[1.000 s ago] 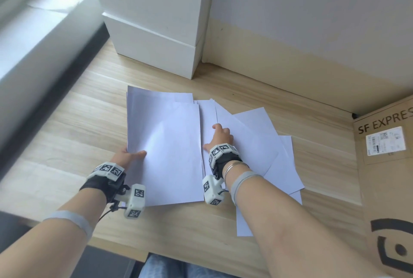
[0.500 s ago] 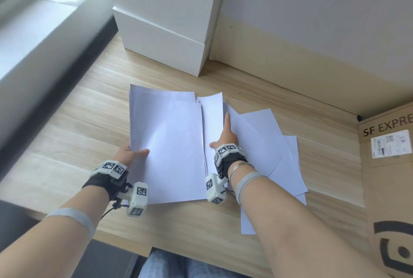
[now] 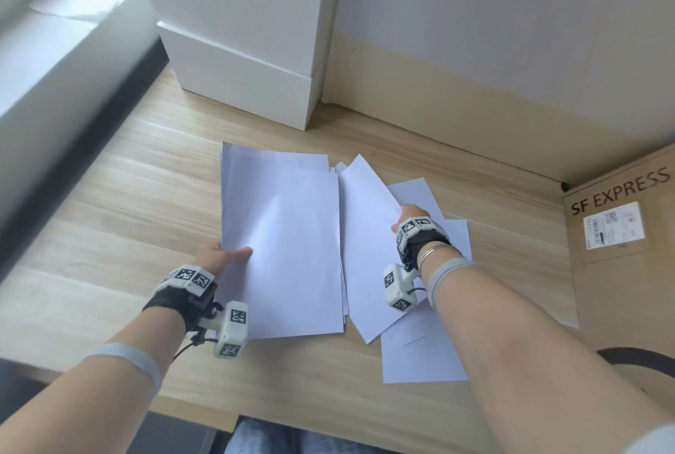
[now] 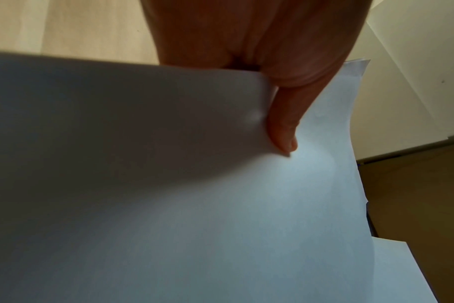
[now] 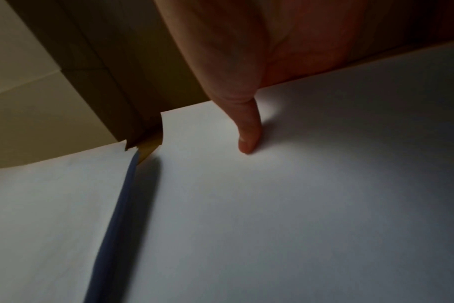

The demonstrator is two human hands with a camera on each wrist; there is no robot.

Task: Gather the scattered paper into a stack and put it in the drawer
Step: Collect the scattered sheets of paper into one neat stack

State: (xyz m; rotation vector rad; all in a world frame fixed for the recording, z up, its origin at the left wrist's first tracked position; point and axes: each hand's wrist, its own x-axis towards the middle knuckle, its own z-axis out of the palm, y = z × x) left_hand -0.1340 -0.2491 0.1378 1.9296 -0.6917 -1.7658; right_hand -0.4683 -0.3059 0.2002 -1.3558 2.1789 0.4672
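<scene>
Left hand (image 3: pixel 219 258) pinches the stack (image 3: pixel 281 245), thumb on top. Right hand (image 3: pixel 411 216) pinches a loose sheet (image 3: pixel 365 234) just right of it, long edges nearly parallel, so it's closer for sliding over.

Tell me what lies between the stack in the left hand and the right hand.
In the head view, one tilted white sheet fills that stretch. It overlaps the right edge of the stack that the left hand pinches, and reaches the right hand, which grips its right edge.

paper (image 3: pixel 281 234): white | desk (image 3: pixel 109 234): light woodgrain | boxes (image 3: pixel 237 33): white
</scene>
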